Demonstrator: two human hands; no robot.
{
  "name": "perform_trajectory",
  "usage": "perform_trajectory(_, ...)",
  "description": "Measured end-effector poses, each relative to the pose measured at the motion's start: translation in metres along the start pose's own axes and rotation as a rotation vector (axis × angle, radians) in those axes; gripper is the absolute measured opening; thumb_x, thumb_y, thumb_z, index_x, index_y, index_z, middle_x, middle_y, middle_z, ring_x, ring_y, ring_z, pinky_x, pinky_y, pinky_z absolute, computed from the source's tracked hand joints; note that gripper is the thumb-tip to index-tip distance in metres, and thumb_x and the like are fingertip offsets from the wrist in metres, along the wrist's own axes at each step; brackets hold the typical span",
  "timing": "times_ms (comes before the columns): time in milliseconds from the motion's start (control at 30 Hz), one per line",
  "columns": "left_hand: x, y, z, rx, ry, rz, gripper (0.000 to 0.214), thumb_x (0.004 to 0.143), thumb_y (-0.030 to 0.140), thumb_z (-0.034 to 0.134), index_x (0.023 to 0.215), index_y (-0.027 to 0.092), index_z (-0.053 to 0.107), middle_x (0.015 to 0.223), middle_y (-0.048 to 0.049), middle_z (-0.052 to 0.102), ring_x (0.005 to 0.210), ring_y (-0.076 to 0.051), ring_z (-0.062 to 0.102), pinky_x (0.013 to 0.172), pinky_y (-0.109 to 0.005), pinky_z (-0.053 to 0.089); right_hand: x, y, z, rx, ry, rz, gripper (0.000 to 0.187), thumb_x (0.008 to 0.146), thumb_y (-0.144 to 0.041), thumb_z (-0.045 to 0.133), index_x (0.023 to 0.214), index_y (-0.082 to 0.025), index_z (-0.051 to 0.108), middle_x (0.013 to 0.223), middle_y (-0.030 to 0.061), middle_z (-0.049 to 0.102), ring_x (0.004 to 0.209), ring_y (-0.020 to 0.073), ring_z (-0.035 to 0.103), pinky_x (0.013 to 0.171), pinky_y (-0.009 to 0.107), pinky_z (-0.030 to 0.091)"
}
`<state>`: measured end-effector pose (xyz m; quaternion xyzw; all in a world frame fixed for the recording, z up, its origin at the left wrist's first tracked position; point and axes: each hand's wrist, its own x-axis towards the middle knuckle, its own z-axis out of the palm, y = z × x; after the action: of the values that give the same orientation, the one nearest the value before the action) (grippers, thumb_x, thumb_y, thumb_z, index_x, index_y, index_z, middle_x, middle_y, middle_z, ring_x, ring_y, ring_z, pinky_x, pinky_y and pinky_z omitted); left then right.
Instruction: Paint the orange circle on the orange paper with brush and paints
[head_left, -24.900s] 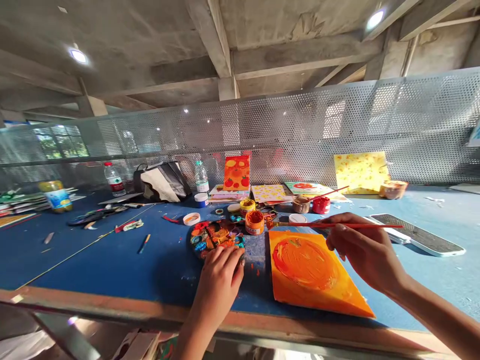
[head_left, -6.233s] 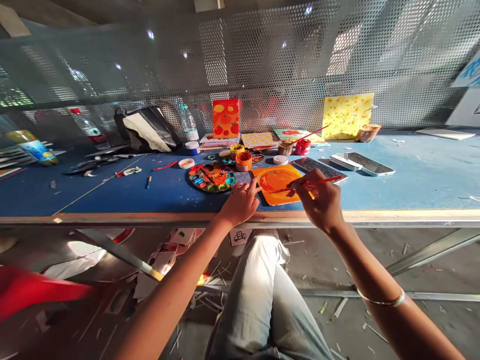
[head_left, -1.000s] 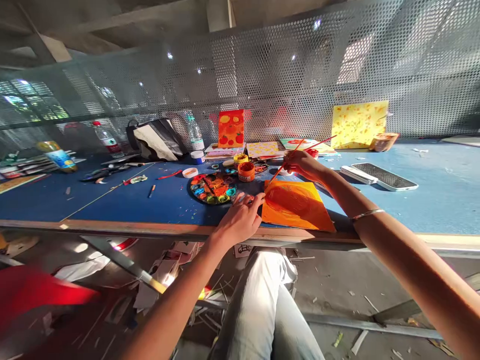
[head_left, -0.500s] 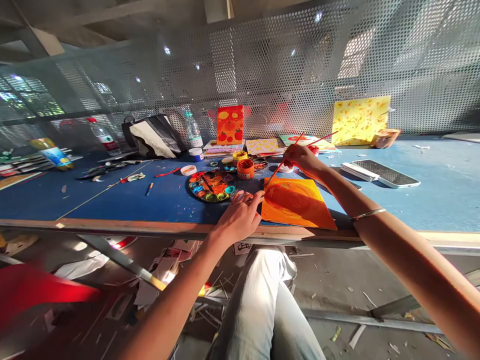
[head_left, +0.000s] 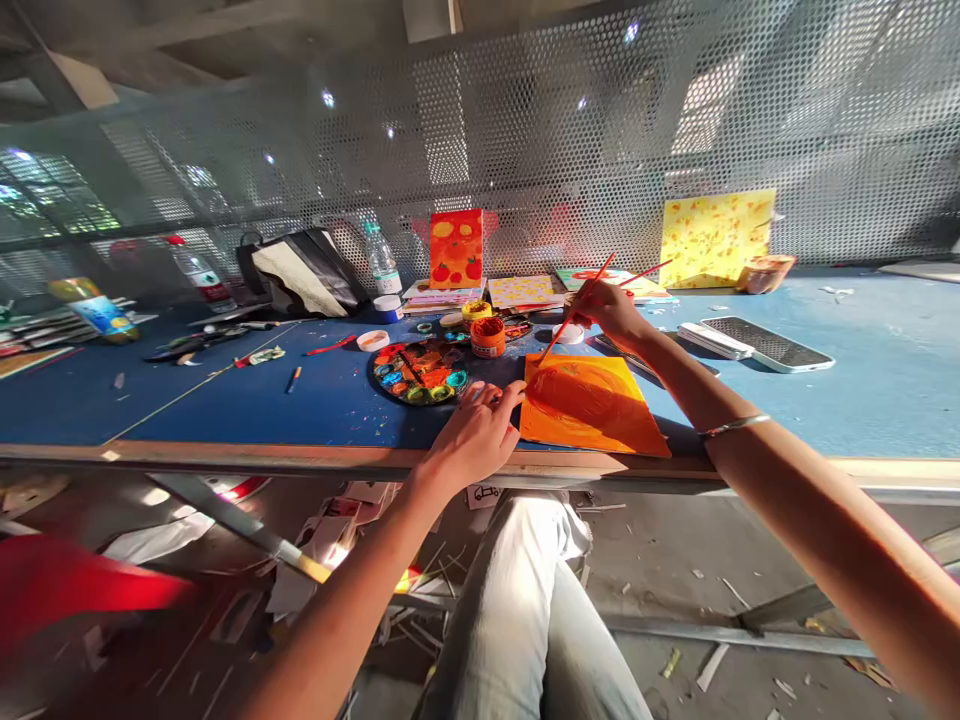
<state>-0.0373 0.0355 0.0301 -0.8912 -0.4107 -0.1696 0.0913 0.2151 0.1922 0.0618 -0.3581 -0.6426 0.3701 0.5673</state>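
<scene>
My right hand [head_left: 606, 308] is closed round a red paintbrush [head_left: 574, 318], its tip at the upper left corner of a canvas board [head_left: 589, 400]. A second thin red handle [head_left: 646, 272] sticks out to the right from the same hand. Wet orange paint covers the board, with a darker orange round patch in the middle. At the board's left edge, my left hand [head_left: 476, 432] grips it with bent fingers. Just beyond that hand lies a round palette [head_left: 420, 372] of many colours. An open orange paint jar [head_left: 489, 338] stands behind, beside a yellow jar [head_left: 477, 311].
Along the mesh screen stand a red painting [head_left: 456, 248], a yellow painting [head_left: 718, 238], a water bottle [head_left: 381, 258] and a black-and-white bag [head_left: 304, 275]. A phone [head_left: 769, 343] lies at right. White lids [head_left: 373, 341] and a small brown bowl [head_left: 765, 273] are on the blue table [head_left: 225, 410].
The brush tip has moved up and slightly right along the board's left side toward its top corner. My left hand stays at the board's edge. The whole view has shifted a little.
</scene>
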Motion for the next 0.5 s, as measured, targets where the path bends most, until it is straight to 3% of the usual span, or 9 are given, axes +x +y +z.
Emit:
perform_trajectory(100,0.000,0.000,0.001,0.005,0.002,-0.001,0.051,0.086,0.012,0.040,0.137,0.014,0.035,0.120,-0.0096,0.068,0.110,-0.026,0.054,0.104,-0.045,0.036,-0.001,-0.004,-0.001,-0.030,0.031,-0.019,0.022,0.094,-0.035,0.056,0.103,-0.015,0.062,0.094,0.0026,0.065,0.073,0.0100,0.061,0.063,0.026,0.054)
perform_trajectory(200,0.000,0.000,0.001,0.008,0.001,0.002,0.050,0.086,0.012,0.040,0.136,0.014,0.036,0.121,-0.0093,0.067,0.109,-0.027,0.054,0.101,-0.045,0.038,-0.004,-0.010,0.000,-0.049,0.045,-0.031,0.016,0.089,-0.030,0.063,0.084,-0.015,0.061,0.074,-0.0009,0.063,0.060,0.0085,0.055,0.055,0.023,0.048)
perform_trajectory(300,-0.001,0.000,0.001,0.010,0.003,-0.001,0.049,0.086,0.012,0.040,0.136,0.014,0.036,0.121,-0.0091,0.067,0.108,-0.027,0.054,0.099,-0.045,0.039,-0.007,-0.015,0.001,-0.056,0.047,-0.033,0.023,0.082,-0.022,0.069,0.067,-0.019,0.052,0.055,-0.0034,0.056,0.049,0.0084,0.048,0.048,0.022,0.039)
perform_trajectory(500,-0.001,0.000,0.001,0.008,0.003,-0.011,0.051,0.086,0.012,0.039,0.137,0.016,0.035,0.122,-0.0086,0.067,0.109,-0.028,0.053,0.098,-0.046,0.039,-0.008,-0.018,-0.001,-0.083,0.030,-0.023,0.027,0.073,-0.021,0.074,0.063,-0.021,0.048,0.049,-0.0040,0.052,0.045,0.0089,0.047,0.044,0.022,0.035)
